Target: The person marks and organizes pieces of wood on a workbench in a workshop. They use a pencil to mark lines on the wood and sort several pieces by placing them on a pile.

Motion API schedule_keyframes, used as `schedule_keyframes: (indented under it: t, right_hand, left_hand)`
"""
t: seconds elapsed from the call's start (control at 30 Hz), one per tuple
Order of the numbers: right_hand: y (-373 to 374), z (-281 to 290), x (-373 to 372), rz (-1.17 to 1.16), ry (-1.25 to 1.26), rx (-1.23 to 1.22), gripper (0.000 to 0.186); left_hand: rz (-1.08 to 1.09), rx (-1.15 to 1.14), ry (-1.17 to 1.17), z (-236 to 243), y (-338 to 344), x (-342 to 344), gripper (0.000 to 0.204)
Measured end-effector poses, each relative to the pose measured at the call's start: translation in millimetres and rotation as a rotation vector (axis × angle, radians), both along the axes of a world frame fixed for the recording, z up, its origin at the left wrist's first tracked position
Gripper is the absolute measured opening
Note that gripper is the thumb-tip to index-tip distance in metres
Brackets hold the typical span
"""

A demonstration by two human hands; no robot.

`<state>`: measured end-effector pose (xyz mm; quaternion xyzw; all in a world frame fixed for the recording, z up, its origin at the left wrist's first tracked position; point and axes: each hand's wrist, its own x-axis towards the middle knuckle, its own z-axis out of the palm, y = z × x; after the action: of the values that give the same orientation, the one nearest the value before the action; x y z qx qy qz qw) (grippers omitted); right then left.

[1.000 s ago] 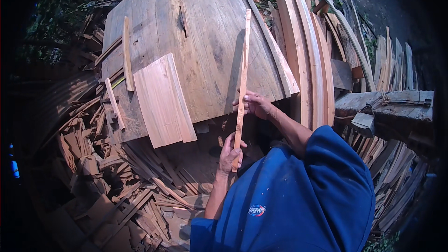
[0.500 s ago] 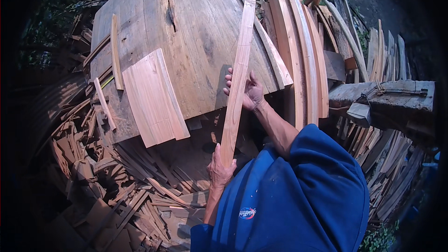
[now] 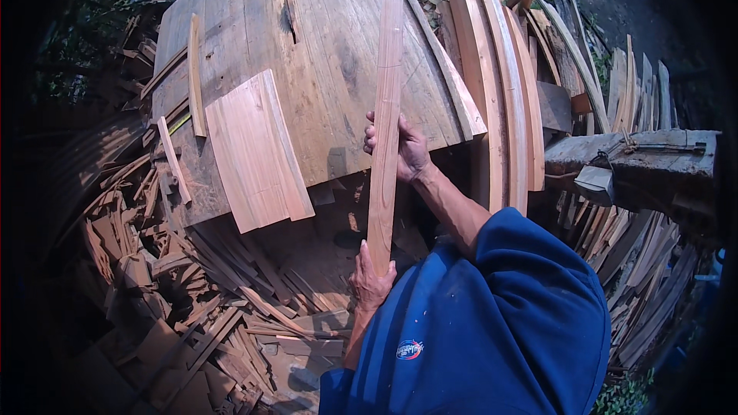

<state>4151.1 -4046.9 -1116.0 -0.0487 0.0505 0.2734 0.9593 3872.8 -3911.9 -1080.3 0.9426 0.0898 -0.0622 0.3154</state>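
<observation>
A long, narrow wooden slat [image 3: 389,69] stands nearly upright before me, its far end over the worktable. My left hand [image 3: 370,280] is closed round its near end, close to my blue shirt. Higher up, my right hand [image 3: 407,147] holds the slat near its middle, fingers curled round from behind; part of them is hidden by the wood. Left of the slat, several pale boards [image 3: 254,150] lie side by side on the worktable [image 3: 330,54], overhanging its near edge.
Thin strips [image 3: 196,77] lie at the table's left side. Long planks [image 3: 484,69] lean at its right, beside a weathered beam [image 3: 661,154] with a small white box [image 3: 593,183]. Offcuts [image 3: 184,323] cover the ground at lower left; more slats [image 3: 653,277] are stacked at lower right.
The slat's far end has swung left and up, so it stands straighter. My right hand has closed more firmly round it; my left hand stays at the near end.
</observation>
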Motion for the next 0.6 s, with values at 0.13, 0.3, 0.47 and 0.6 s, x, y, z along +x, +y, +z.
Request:
schedule_keyframes:
  t: [0.13, 0.3, 0.47, 0.6]
  right_hand:
    - [7, 0, -3, 0.015, -0.021, 0.051, 0.066]
    - [29, 4, -6, 0.089, 0.004, 0.062, 0.066]
    - [82, -1, -29, 0.318, -0.022, 0.008, 0.060]
    - [112, -16, -35, 0.334, 0.031, -0.009, 0.061]
  left_hand:
    - [0.022, 0.042, 0.026, 3, -1, -7, 0.095]
    - [0.084, -0.070, 0.081, 19, -4, -2, 0.096]
    - [0.217, -0.072, -0.081, 40, 11, 70, 0.093]
    - [0.350, -0.061, -0.156, -3, 36, 108, 0.084]
